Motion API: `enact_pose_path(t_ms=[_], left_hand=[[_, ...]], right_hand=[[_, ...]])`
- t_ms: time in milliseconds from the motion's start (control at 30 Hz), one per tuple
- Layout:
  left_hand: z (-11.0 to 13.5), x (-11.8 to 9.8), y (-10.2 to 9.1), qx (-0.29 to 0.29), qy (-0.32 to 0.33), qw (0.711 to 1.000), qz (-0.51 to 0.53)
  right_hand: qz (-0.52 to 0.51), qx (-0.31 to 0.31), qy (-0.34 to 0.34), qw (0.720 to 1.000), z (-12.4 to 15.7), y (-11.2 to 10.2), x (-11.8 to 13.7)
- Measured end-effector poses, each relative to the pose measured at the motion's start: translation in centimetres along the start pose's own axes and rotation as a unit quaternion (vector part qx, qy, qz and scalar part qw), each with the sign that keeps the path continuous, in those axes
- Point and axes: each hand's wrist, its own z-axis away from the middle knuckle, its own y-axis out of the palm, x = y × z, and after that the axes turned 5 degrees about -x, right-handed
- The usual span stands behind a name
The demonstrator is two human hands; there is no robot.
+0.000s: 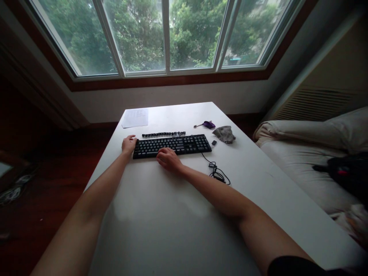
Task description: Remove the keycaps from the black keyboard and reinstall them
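Observation:
A black full-size keyboard lies on the white table, and several keys are off its top row. At its left end is my left hand, fingers bent and touching the edge and upper corner, holding it there. My right hand rests over the front edge near the space bar, its fingers curled together. Whatever may be between those fingertips is hidden. Behind the keyboard, loose black keycaps stand in a row. One larger dark keycap or small block lies off the right end.
A grey cloth and a purple-handled brush lie at the back right of the white table. The keyboard's cable is bundled in front. A paper sheet lies back left. A sofa stands to the right.

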Motion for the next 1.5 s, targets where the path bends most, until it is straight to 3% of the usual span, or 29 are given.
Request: enact_pose_path(t_ms=[200, 367, 567, 733, 967, 1333, 1500], left_hand=[[-2.8, 0.5, -1.0, 0.050, 0.024, 0.998, 0.001], [-4.1, 1.7, -1.8, 0.123, 0.136, 0.983, -0.028], [-4.3, 2.5, -1.6, 0.111, 0.207, 0.971, -0.052], [-4.0, 3.2, -1.6, 0.087, 0.168, 0.982, -0.019], [-4.0, 3.8, -1.8, 0.126, 0.135, 0.982, 0.042], [-3.2, 3.1, -2.2, 0.112, 0.039, 0.985, 0.128], [-2.0, 1.9, -2.6, 0.083, 0.040, 0.992, 0.086]], right_hand=[[-0.002, -0.001, -0.006, 1.000, 0.1, 0.0, -0.3], [-0.009, -0.003, -0.017, 1.000, 0.1, 0.1, -0.4], [-0.011, -0.006, -0.013, 1.000, 0.0, 0.1, -0.3], [-0.007, -0.006, -0.011, 1.000, 0.0, 0.1, -0.3], [-0.014, -0.002, -0.009, 1.000, 0.0, 0.1, -0.4], [-0.011, -0.003, -0.013, 1.000, 0.0, 0.1, -0.4], [-0.015, 0.003, -0.007, 1.000, 0.0, 0.0, -0.4]])
